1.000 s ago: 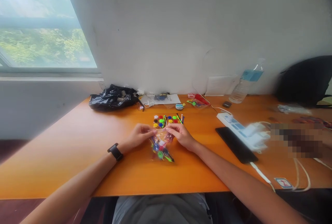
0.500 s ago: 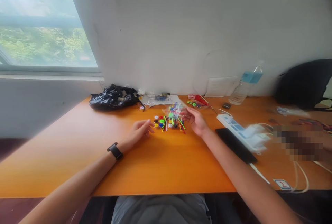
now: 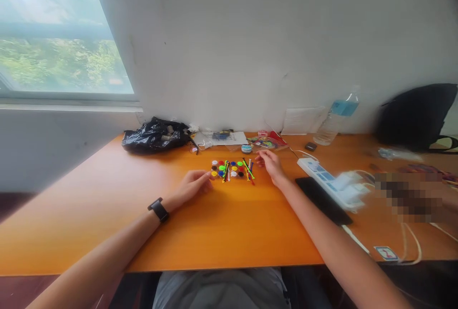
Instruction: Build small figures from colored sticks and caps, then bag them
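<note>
Small round coloured discs [image 3: 234, 168] lie in neat rows in two groups on the wooden table, in white, red, blue, green, yellow and black. Thin coloured plastic sticks [image 3: 226, 171] lie across the left group, and more sticks [image 3: 249, 170] rest at the right edge of the other. My left hand [image 3: 195, 184] rests on the tabletop just left of the discs, fingers loosely bent, thumb tip beside a yellow disc. Right of the sticks is my right hand [image 3: 271, 166], its fingers slightly curled and apart with nothing visible in them. A clear bag of colourful pieces [image 3: 266, 142] lies behind it.
A black plastic bag [image 3: 155, 136], a paper sheet [image 3: 236, 138] and a small round tin [image 3: 246, 148] are at the back. On the right are a bottle [image 3: 336, 117], power strip [image 3: 327, 178], black tablet-like slab [image 3: 322, 200], cables, a backpack [image 3: 417, 118] and another person's blurred hand.
My right hand has let go of the clear bag of colourful pieces, which now lies farther back. The discs and the round tin are uncovered. My left hand has hardly moved.
</note>
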### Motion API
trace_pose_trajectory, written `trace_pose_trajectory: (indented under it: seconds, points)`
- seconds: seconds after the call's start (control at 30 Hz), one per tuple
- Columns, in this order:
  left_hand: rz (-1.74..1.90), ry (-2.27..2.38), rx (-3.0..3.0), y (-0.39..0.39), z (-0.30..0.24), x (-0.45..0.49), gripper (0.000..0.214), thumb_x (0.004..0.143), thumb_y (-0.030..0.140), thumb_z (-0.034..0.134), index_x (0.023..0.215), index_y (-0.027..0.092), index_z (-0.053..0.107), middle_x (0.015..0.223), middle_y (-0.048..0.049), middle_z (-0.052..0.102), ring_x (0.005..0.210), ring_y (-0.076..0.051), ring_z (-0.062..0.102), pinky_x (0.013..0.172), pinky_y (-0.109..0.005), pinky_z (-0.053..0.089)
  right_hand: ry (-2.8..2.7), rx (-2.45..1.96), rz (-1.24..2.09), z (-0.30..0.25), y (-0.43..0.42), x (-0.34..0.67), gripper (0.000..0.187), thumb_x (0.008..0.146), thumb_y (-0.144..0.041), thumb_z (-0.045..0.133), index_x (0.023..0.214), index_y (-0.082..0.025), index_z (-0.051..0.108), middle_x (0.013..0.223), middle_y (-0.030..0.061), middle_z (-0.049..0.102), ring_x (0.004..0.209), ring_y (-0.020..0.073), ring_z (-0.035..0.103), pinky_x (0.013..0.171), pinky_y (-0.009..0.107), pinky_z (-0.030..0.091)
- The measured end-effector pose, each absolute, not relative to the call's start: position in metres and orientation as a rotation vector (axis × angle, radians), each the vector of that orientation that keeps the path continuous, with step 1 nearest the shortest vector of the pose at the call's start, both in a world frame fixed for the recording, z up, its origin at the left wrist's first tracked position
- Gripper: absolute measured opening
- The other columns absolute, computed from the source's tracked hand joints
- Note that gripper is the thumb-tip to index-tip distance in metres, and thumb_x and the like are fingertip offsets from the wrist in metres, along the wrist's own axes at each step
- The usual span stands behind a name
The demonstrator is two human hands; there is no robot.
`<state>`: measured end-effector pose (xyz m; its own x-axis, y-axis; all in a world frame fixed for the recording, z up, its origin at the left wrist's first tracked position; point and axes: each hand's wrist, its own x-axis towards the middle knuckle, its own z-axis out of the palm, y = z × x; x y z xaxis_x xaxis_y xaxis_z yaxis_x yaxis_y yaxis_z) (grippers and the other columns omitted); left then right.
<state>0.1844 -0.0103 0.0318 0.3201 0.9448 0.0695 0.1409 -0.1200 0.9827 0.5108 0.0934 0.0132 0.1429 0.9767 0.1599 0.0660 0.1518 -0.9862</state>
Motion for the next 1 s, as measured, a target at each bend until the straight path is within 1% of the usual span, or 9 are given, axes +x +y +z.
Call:
trace_pose_trajectory:
  seconds: [0.1,0.23,0.3,0.4,0.47,0.6,0.67,0.83,1.0]
  points:
    - [0.970,1.015,1.568,-0.011,0.031,0.185,0.058,0.098,0.069,0.056,0.090,0.014,0.071,0.074,-0.0051,0.070,0.062,-0.014,0.059,0.056,-0.024,0.043,-1.390,-1.187,0.811,0.014,0.086,0.507,0.031,0.088,-0.051,0.072,0.093,-0.021,0.071,0.084,0.0048,0.071,0.084,0.0242,0.067,0.080,0.035,0.055]
    - [1.036,0.999,1.608,-0.005,0.023,0.184,0.063,0.103,0.070,0.044,0.101,0.013,0.071,0.075,-0.0058,0.070,0.062,-0.015,0.061,0.060,-0.026,0.047,-1.843,-1.147,0.447,0.022,0.073,0.502,0.041,0.106,-0.053,0.046,0.105,-0.022,0.071,0.090,0.0072,0.072,0.088,0.0259,0.067,0.085,0.037,0.049]
    - [1.055,0.978,1.627,0.000,0.016,0.182,0.067,0.103,0.072,0.040,0.105,0.013,0.071,0.077,-0.0068,0.071,0.062,-0.015,0.062,0.061,-0.026,0.048,-2.020,-1.091,0.368,0.027,0.066,0.499,0.045,0.109,-0.055,0.040,0.109,-0.023,0.071,0.096,0.0086,0.073,0.094,0.0265,0.066,0.086,0.037,0.048]
    - [1.070,0.908,1.662,0.006,0.007,0.177,0.072,0.101,0.077,0.041,0.110,0.012,0.070,0.079,-0.0077,0.072,0.062,-0.014,0.061,0.061,-0.026,0.047,-2.185,-1.029,0.377,0.033,0.060,0.496,0.042,0.095,-0.063,0.064,0.108,-0.023,0.071,0.101,0.0088,0.073,0.095,0.0270,0.065,0.085,0.036,0.047]
    - [1.069,0.849,1.694,0.007,0.006,0.175,0.074,0.099,0.078,0.041,0.115,0.012,0.069,0.082,-0.0083,0.072,0.063,-0.014,0.061,0.062,-0.026,0.046,-2.281,-0.999,0.394,0.036,0.058,0.496,0.041,0.086,-0.060,0.076,0.100,-0.022,0.070,0.096,0.0073,0.071,0.090,0.0261,0.063,0.082,0.035,0.046]
    - [1.029,0.822,1.705,0.002,0.013,0.175,0.070,0.103,0.073,0.037,0.116,0.012,0.069,0.085,-0.0089,0.072,0.066,-0.016,0.061,0.066,-0.027,0.047,-2.311,-0.993,0.458,0.037,0.059,0.501,0.031,0.101,-0.046,0.049,0.090,-0.022,0.065,0.086,0.0047,0.067,0.082,0.0231,0.059,0.076,0.034,0.045]
    - [1.030,0.836,1.693,0.000,0.017,0.176,0.067,0.104,0.070,0.035,0.112,0.013,0.068,0.084,-0.0087,0.071,0.066,-0.015,0.060,0.066,-0.028,0.048,-2.253,-1.033,0.424,0.035,0.063,0.505,0.032,0.104,-0.042,0.042,0.097,-0.021,0.066,0.091,0.0060,0.069,0.085,0.0238,0.062,0.079,0.035,0.047]
    - [1.069,0.894,1.685,0.001,0.018,0.176,0.055,0.106,0.061,0.034,0.111,0.015,0.064,0.082,-0.0059,0.070,0.063,-0.015,0.060,0.064,-0.028,0.047,-2.156,-1.195,0.221,0.015,0.078,0.514,0.032,0.101,-0.029,0.048,0.122,-0.021,0.071,0.121,0.0143,0.073,0.115,0.0313,0.066,0.103,0.047,0.050]
    - [1.103,1.026,1.667,0.006,0.013,0.175,0.051,0.105,0.059,0.040,0.112,0.015,0.064,0.080,-0.0045,0.070,0.062,-0.015,0.059,0.063,-0.027,0.048,-2.228,-1.218,0.298,-0.003,0.084,0.516,0.037,0.104,-0.031,0.051,0.135,-0.023,0.070,0.140,0.0133,0.069,0.132,0.0329,0.062,0.116,0.052,0.046]
